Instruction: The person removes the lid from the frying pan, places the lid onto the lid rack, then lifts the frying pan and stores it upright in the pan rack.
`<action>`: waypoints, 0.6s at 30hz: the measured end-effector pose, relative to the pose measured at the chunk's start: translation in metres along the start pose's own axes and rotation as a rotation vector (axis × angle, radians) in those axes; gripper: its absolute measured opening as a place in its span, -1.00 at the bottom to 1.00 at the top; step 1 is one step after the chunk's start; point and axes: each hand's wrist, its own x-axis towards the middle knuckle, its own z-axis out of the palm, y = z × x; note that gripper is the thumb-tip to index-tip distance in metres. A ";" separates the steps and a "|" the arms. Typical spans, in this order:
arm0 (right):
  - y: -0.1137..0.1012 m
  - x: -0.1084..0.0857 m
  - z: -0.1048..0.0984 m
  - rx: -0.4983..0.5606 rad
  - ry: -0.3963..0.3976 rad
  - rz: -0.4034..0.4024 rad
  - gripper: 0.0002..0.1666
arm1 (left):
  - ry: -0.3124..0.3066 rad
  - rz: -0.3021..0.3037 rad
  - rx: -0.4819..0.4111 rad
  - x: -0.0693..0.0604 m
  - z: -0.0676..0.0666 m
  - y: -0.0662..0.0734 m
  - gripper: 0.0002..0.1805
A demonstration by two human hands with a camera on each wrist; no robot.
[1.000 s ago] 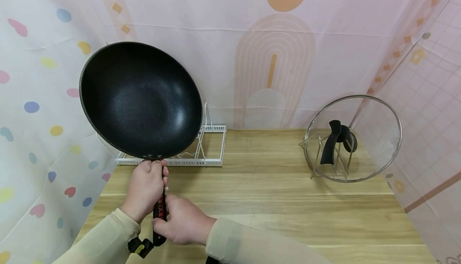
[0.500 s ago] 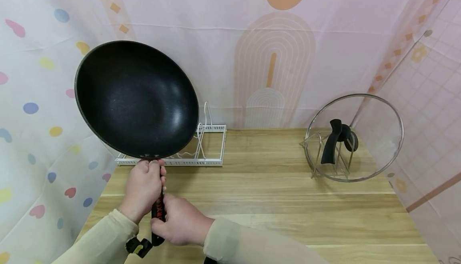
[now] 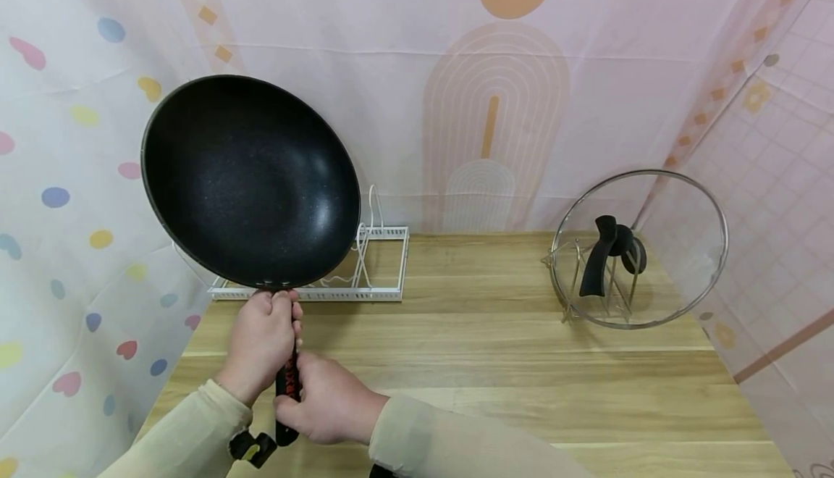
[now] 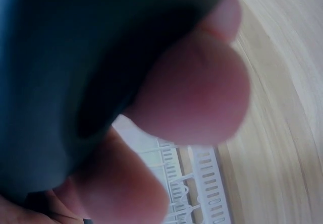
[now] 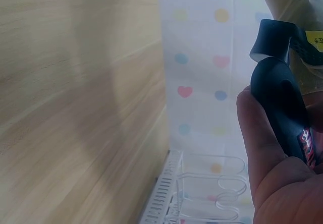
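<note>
A large black wok is held up at the left in the head view, its hollow side facing me. My left hand grips the handle close to the bowl. Lower down, my right hand holds the handle's end, thumb across it. In the left wrist view, fingertips curl against the dark handle, which is blurred. The right wrist view shows the handle end with red lettering, gripped by the right hand. Behind the wok stands a white wire rack, mostly covered by it.
At the right, a glass lid with a black handle stands tilted in a small metal wire stand. The wooden table meets a patterned curtain at the back and sides.
The wok and both hands shift slightly left, then drift a little back to the right. Both grips stay the same.
</note>
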 end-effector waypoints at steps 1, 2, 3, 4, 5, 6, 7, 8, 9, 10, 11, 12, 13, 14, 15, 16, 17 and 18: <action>0.000 0.000 0.000 0.007 -0.003 0.004 -0.87 | -0.001 -0.002 0.001 0.000 0.000 0.000 -0.57; 0.000 0.000 0.000 0.015 -0.005 0.006 -0.87 | -0.002 -0.002 0.004 -0.001 0.000 0.000 -0.57; 0.001 0.000 0.001 0.012 -0.005 0.006 -0.87 | -0.003 -0.002 0.006 -0.001 0.000 -0.001 -0.56; 0.001 0.000 0.001 0.011 -0.004 0.006 -0.87 | -0.005 -0.001 0.008 -0.002 0.000 -0.001 -0.56; 0.001 0.000 0.002 0.011 -0.003 0.007 -0.87 | -0.007 0.000 0.012 -0.002 0.000 -0.001 -0.56; 0.002 0.000 0.002 0.011 -0.001 0.006 -0.87 | -0.010 0.002 0.016 -0.002 0.000 0.000 -0.55; 0.002 -0.001 0.003 0.014 -0.001 0.007 -0.87 | -0.012 0.006 0.021 -0.002 0.001 0.000 -0.55; 0.002 -0.001 0.003 0.009 0.002 0.006 -0.86 | -0.014 0.011 0.026 -0.002 0.001 0.000 -0.55; 0.003 -0.001 0.004 0.008 0.003 0.008 -0.86 | -0.018 0.015 0.029 -0.003 0.001 0.000 -0.55; 0.003 -0.001 0.004 0.016 0.001 0.011 -0.86 | -0.020 0.019 0.033 -0.003 0.001 0.000 -0.55; 0.004 -0.001 0.004 0.025 -0.004 0.012 -0.85 | -0.022 0.021 0.035 -0.003 0.001 0.000 -0.56; 0.005 0.000 0.004 0.039 -0.011 0.012 -0.85 | -0.025 0.022 0.035 -0.003 0.001 0.000 -0.56; 0.006 0.000 0.004 0.049 -0.016 0.014 -0.85 | -0.028 0.024 0.038 -0.003 0.001 -0.001 -0.56; 0.006 0.000 0.004 0.060 -0.021 0.015 -0.85 | -0.032 0.025 0.042 -0.003 0.002 -0.001 -0.56; 0.007 0.000 0.004 0.074 -0.027 0.015 -0.85 | -0.035 0.026 0.049 -0.003 0.002 -0.001 -0.57; 0.008 0.000 0.004 0.084 -0.030 0.014 -0.85 | -0.038 0.027 0.058 -0.003 0.002 -0.001 -0.57; 0.009 0.000 0.004 0.093 -0.033 0.012 -0.85 | -0.043 0.031 0.067 -0.003 0.002 -0.002 -0.57; 0.009 0.000 0.004 0.097 -0.030 0.010 -0.85 | -0.044 0.038 0.079 -0.002 0.002 -0.002 -0.57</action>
